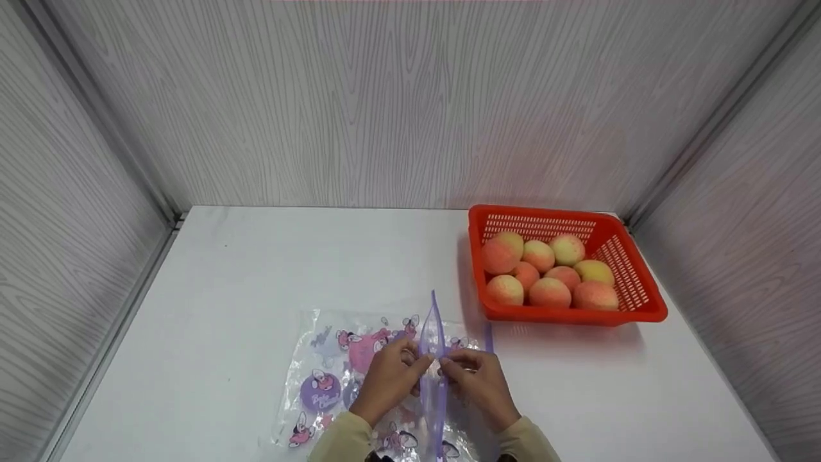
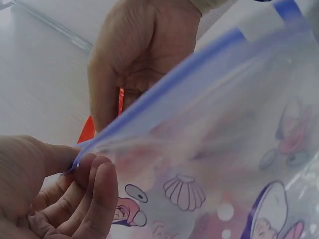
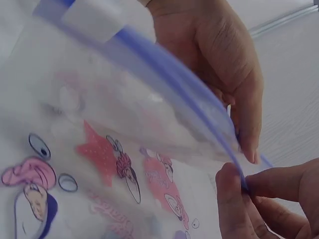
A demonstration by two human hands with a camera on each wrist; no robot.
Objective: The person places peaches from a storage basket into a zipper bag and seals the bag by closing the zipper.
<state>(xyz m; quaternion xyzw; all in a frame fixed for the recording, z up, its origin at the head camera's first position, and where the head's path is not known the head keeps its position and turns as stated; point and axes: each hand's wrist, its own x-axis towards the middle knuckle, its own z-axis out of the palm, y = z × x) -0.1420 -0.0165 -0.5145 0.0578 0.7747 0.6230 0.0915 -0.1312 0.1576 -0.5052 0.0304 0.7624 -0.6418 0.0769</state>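
A clear zip bag (image 1: 321, 359) printed with pink and purple cartoon pictures lies on the white table, its purple-edged mouth raised toward me and parted a little. My left hand (image 1: 391, 378) pinches one edge of that mouth between thumb and fingers. Opposite it, my right hand (image 1: 481, 382) pinches the other edge. In the left wrist view the blue-purple zip strip (image 2: 199, 62) runs up to a white slider (image 2: 264, 25). The right wrist view shows a red starfish print (image 3: 99, 154) on the bag's side.
A red plastic basket (image 1: 571, 316) holding several peaches (image 1: 550, 293) stands at the back right of the white table (image 1: 211, 308). Pale wood-grain panels (image 1: 333, 102) rise behind the table and on both sides.
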